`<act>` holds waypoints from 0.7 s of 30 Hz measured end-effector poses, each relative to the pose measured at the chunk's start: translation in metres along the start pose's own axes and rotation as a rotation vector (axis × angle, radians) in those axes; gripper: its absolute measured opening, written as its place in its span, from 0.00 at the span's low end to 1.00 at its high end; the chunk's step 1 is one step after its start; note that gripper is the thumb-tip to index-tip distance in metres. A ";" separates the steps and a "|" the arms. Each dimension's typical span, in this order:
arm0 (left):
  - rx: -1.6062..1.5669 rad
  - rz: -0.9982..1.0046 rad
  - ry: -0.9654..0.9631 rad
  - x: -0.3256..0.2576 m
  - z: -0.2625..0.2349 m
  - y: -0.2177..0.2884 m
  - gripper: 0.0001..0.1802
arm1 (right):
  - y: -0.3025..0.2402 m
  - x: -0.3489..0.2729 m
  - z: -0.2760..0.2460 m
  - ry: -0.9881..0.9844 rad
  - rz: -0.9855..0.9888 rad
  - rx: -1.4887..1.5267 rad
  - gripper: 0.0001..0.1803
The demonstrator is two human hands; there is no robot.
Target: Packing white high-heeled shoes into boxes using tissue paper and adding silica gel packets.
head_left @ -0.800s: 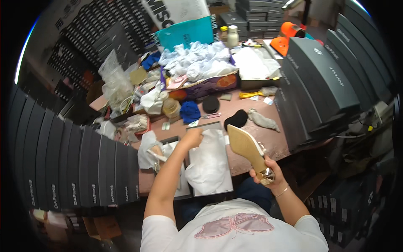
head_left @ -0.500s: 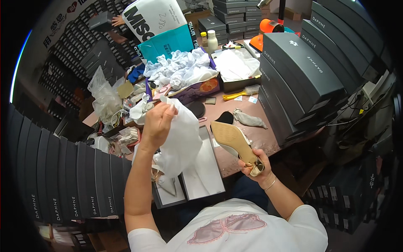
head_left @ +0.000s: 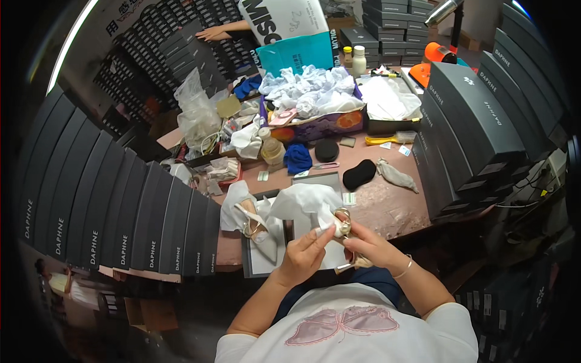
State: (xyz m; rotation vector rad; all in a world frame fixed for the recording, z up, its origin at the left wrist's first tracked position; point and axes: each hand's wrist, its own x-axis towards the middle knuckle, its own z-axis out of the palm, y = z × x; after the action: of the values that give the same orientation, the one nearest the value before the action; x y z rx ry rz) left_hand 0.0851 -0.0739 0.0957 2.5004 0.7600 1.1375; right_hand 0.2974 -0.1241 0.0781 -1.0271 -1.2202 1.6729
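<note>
Close in front of my body, my right hand (head_left: 374,247) grips a heeled shoe with shiny gold parts (head_left: 343,225). Its heel end pokes out below the fingers, and much of the shoe is hidden. My left hand (head_left: 304,254) pinches a sheet of white tissue paper (head_left: 302,198) against the shoe; the two hands almost meet. Under them lies an open grey shoe box (head_left: 247,260) with a white lining. A second shoe, pale grey, pointed and with a strap (head_left: 264,243), rests at the box's left side, beside more white paper (head_left: 233,212).
Grey shoe boxes stand in a row at left (head_left: 130,209) and in a stack at right (head_left: 469,133). Farther back is a purple carton (head_left: 321,126) full of crumpled paper. A black pad (head_left: 359,175), blue cloth (head_left: 298,158) and yellow-handled brush (head_left: 390,138) lie on the pink table.
My left hand has come down and right with the tissue paper, onto the shoe. My right hand has turned the shoe, so its sole no longer shows. The view has shifted.
</note>
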 end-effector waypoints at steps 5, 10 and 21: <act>0.289 -0.193 0.100 -0.032 -0.006 -0.058 0.30 | 0.030 0.000 0.008 0.200 -0.271 -0.650 0.31; -0.158 -0.050 -0.084 -0.021 -0.009 0.010 0.27 | -0.004 -0.002 0.041 -0.151 -0.113 -0.965 0.28; -0.144 0.036 0.057 -0.043 0.014 0.028 0.27 | 0.106 0.073 0.038 0.141 -0.239 -0.047 0.22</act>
State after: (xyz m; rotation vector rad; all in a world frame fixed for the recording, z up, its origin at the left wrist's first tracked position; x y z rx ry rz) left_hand 0.0818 -0.1216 0.0733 2.3805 0.6262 1.2348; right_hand 0.2224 -0.0903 -0.0280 -0.9696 -1.2414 1.3714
